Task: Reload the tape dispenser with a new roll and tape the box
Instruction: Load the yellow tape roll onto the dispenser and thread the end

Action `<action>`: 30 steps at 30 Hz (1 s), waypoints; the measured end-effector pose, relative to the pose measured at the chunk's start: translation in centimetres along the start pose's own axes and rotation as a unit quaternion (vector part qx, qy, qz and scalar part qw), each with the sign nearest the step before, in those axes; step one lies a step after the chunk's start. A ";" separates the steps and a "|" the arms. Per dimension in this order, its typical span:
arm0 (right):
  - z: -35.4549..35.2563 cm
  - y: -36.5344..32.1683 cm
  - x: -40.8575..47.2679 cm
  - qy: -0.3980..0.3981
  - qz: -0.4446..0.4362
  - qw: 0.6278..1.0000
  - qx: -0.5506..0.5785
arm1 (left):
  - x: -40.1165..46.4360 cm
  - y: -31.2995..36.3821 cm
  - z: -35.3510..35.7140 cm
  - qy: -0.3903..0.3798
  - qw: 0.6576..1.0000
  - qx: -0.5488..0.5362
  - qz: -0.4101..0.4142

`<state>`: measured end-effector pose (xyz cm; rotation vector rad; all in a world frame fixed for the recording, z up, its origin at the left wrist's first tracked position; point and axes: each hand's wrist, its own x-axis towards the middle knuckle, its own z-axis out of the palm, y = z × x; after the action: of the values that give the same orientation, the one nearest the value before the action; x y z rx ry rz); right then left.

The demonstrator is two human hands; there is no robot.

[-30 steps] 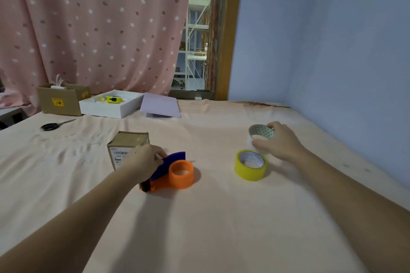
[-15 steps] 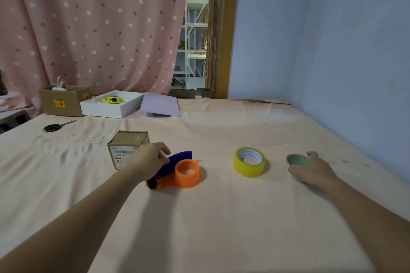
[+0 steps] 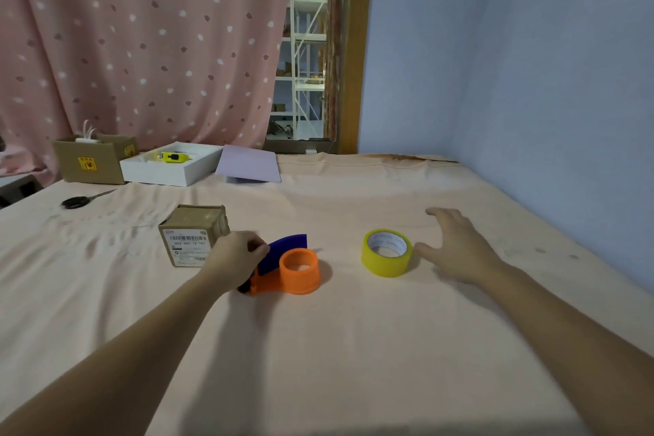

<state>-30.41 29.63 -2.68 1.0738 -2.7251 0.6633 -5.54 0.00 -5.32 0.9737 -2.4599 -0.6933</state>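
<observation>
On the peach-coloured tablecloth [image 3: 354, 347], near centre: an orange tape dispenser [image 3: 288, 274] lying on its side, its empty round hub facing up and a dark blue guard plate [image 3: 285, 248] rising behind the hub. Left hand [image 3: 235, 260]: fingers curled around the dispenser's handle end, grasping it. Just left of that hand stands a small cardboard box [image 3: 193, 235] with a printed barcode label on its near face; hand and box appear to touch, though contact cannot be confirmed. Right of the dispenser, apart from it, a yellow tape roll [image 3: 386, 257] lies flat with its white core upward. Right hand [image 3: 456, 248]: fingers spread and released, palm down, holding nothing, just beside the roll's right edge; whether the thumb touches the roll cannot be told. Far left edge of the table: black-handled scissors [image 3: 81, 201], a larger open cardboard carton [image 3: 88, 163], a white tray [image 3: 170, 168] containing a yellow object, and a lilac sheet [image 3: 247, 165].
</observation>
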 end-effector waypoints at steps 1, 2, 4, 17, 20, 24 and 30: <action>0.6 -0.7 0.3 -0.033 0.004 0.999 0.029 | 0.1 0.4 0.5 0.004 1.000 -0.013 0.000; 1.4 -1.2 0.6 -0.067 0.015 0.996 0.055 | 0.2 0.8 1.0 0.005 1.000 -0.025 0.000; 3.0 -1.9 1.2 -0.118 0.044 0.989 0.082 | 0.4 1.8 1.9 0.002 0.999 -0.042 0.001; 6.1 -2.3 2.1 -0.100 0.069 0.986 0.113 | 2.6 4.2 4.5 -0.033 0.995 -0.094 -0.015; 5.4 -2.7 2.1 -0.078 0.061 0.987 0.128 | 2.6 4.2 4.8 -0.028 0.992 -0.122 -0.025; 3.8 -3.9 3.0 -0.042 0.032 0.985 0.162 | 2.7 3.9 4.9 -0.030 0.986 -0.158 -0.039; 2.1 -7.2 3.0 -0.064 -0.014 0.984 0.167 | 2.3 3.8 5.1 -0.035 0.979 -0.194 -0.050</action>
<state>-27.64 22.19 -1.20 1.2602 -2.7630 1.1129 -11.73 2.26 -6.79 0.9326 -2.2200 -1.2062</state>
